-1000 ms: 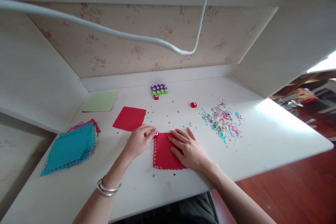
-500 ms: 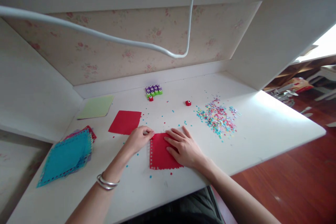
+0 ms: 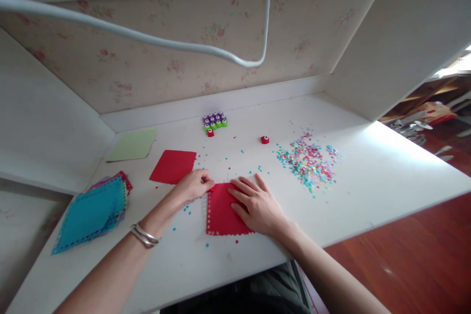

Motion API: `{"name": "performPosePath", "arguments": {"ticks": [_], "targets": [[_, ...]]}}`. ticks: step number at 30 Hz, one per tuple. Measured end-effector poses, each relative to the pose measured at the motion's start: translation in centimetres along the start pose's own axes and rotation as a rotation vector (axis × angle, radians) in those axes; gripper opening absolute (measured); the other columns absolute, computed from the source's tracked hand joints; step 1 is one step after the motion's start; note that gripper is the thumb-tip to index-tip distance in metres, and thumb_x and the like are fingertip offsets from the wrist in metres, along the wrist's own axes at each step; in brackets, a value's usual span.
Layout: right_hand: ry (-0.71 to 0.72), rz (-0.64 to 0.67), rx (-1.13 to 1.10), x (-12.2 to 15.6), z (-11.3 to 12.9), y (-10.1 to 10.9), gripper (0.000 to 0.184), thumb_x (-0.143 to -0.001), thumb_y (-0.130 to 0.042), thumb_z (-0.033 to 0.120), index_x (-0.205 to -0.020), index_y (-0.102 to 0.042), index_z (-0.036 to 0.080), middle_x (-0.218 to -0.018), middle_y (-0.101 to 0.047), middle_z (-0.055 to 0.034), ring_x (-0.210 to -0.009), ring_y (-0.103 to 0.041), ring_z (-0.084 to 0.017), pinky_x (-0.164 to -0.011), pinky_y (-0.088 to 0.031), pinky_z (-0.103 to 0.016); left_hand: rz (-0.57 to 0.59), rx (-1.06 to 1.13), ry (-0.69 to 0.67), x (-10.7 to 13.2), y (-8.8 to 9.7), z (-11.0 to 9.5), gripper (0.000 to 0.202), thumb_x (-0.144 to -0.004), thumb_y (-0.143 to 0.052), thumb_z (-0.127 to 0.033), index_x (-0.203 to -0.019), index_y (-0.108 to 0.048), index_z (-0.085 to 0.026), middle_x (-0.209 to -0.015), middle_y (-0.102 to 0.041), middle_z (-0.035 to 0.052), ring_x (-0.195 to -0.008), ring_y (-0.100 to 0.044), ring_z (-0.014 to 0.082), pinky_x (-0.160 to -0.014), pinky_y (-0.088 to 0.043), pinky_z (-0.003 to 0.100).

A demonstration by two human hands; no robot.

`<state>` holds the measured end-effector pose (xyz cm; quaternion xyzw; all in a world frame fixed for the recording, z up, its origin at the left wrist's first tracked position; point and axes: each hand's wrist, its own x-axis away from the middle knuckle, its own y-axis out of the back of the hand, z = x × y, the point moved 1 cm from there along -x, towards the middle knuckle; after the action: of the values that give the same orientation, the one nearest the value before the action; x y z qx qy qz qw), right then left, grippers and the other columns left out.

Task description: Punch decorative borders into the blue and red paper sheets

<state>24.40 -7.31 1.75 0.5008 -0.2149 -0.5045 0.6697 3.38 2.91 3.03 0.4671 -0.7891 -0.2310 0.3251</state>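
Note:
A square sheet of red paper (image 3: 222, 208) lies on the table before me, with rows of small punched holes along its left and bottom edges. My left hand (image 3: 198, 184) pinches that sheet at its top left corner; whether the fingers also hide something small cannot be made out. Flat on the right part of the same sheet rests my right hand (image 3: 255, 203), fingers spread. Beyond my left wrist is a second red sheet (image 3: 172, 166), with no holes showing.
At left lie a stack of blue and other punched sheets (image 3: 90, 211) and pale green paper (image 3: 132, 144). Small purple and green craft punches (image 3: 215, 121) stand at the back, a red punch (image 3: 265, 140) right of them. Confetti (image 3: 309, 159) is heaped at right. A white cable (image 3: 165, 43) hangs in front.
The view has shifted slightly. My left hand has turned a little at the paper's corner, its fingers closing more tightly. My right hand stays flat on the sheet.

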Motion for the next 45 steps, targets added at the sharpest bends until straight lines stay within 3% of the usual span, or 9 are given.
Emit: {"name": "performPosePath", "arguments": {"ticks": [6, 9, 15, 23, 27, 31, 36, 40, 45], "targets": [[0.009, -0.009, -0.014, -0.1, -0.1, 0.2, 0.037, -0.097, -0.044, 0.037, -0.130, -0.057, 0.030, -0.139, -0.055, -0.0021, -0.131, -0.045, -0.024, -0.118, -0.013, -0.055, 0.051, -0.005, -0.060, 0.8, 0.8, 0.1, 0.030, -0.083, -0.054, -0.045, -0.078, -0.065, -0.017, -0.067, -0.069, 0.0015, -0.055, -0.064, 0.0158, -0.051, -0.047, 0.023], [0.014, -0.021, -0.007, -0.1, -0.1, 0.2, 0.036, -0.096, -0.046, 0.037, -0.130, -0.058, 0.031, -0.138, -0.057, -0.0020, -0.130, -0.046, -0.024, -0.118, -0.015, -0.055, -0.004, -0.061, -0.118, 0.8, 1.8, 0.6, 0.028, -0.083, -0.056, -0.043, -0.080, -0.071, -0.020, -0.076, -0.072, 0.0033, -0.059, -0.065, 0.0168, -0.057, -0.050, 0.025], [0.018, -0.001, -0.006, -0.2, -0.1, 0.2, 0.037, -0.097, -0.044, 0.035, -0.131, -0.057, 0.031, -0.140, -0.055, -0.0018, -0.131, -0.045, -0.024, -0.117, -0.016, -0.056, -0.150, -0.166, -0.220, 1.5, 3.3, 1.7, 0.029, -0.087, -0.054, -0.042, -0.079, -0.075, -0.024, -0.091, -0.071, 0.0064, -0.088, -0.065, 0.0234, -0.084, -0.050, 0.034], [0.018, 0.042, -0.034, -0.4, -0.5, 0.6, 0.039, -0.096, -0.044, 0.025, -0.131, -0.057, 0.032, -0.143, -0.052, -0.0019, -0.135, -0.042, -0.027, -0.115, -0.023, -0.058, -0.248, -0.192, -0.275, 3.9, 1.6, 3.5, 0.027, -0.086, -0.061, -0.030, -0.111, -0.068, -0.026, -0.113, -0.067, 0.0056, -0.099, -0.066, 0.0226, -0.087, -0.053, 0.034], [-0.030, -0.059, -0.181, -1.6, 1.0, 1.3, 0.041, -0.096, -0.046, 0.026, -0.136, -0.053, 0.023, -0.137, -0.057, -0.0087, -0.129, -0.048, -0.024, -0.110, -0.039, -0.045, -0.311, -0.150, -0.316, 4.6, 0.8, 3.0, 0.040, -0.087, -0.060, -0.024, -0.126, -0.058, -0.027, -0.114, -0.069, 0.0047, -0.093, -0.068, 0.0210, -0.085, -0.054, 0.033], [0.009, -0.057, -0.371, -3.4, 3.3, 1.9, 0.046, -0.095, -0.049, 0.026, -0.141, -0.046, 0.023, -0.135, -0.058, -0.0090, -0.121, -0.057, -0.021, -0.101, -0.048, -0.034, -0.230, -0.085, -0.415, 5.4, -0.4, 1.2, 0.055, -0.088, -0.058, -0.019, -0.140, -0.043, -0.030, -0.113, -0.070, 0.0037, -0.085, -0.069, 0.0178, -0.081, -0.056, 0.030], [-0.019, -0.103, -0.512, -4.3, 4.0, 1.9, 0.031, -0.095, -0.048, 0.021, -0.119, -0.066, 0.027, -0.117, -0.070, -0.0022, -0.107, -0.065, -0.017, -0.096, -0.049, -0.029, -0.331, -0.016, -0.445, 5.8, -1.6, 0.4, 0.045, -0.089, -0.060, -0.025, -0.132, -0.046, -0.025, -0.111, -0.070, 0.0063, -0.085, -0.069, 0.0182, -0.079, -0.057, 0.031], [-0.228, -0.159, -0.597, -4.2, 1.6, 2.0, 0.019, -0.088, -0.059, 0.030, -0.098, -0.074, 0.025, -0.097, -0.076, -0.0018, -0.089, -0.070, -0.019, -0.083, -0.053, -0.030, -0.385, -0.027, -0.494, 5.9, -1.8, 1.1, 0.034, -0.091, -0.060, -0.032, -0.123, -0.052, -0.023, -0.111, -0.069, 0.0065, -0.085, -0.068, 0.0175, -0.080, -0.057, 0.033], [-0.636, -0.424, -0.492, -4.8, -6.2, 4.3, 0.030, -0.082, -0.060, 0.046, -0.096, -0.074, 0.023, -0.089, -0.077, -0.0017, -0.083, -0.071, -0.020, -0.076, -0.054, -0.030, -0.294, -0.189, -0.670, 6.0, -2.3, 1.4, 0.016, -0.093, -0.055, -0.023, -0.103, -0.068, -0.023, -0.106, -0.071, 0.0047, -0.101, -0.064, 0.0215, -0.095, -0.051, 0.042]]}}
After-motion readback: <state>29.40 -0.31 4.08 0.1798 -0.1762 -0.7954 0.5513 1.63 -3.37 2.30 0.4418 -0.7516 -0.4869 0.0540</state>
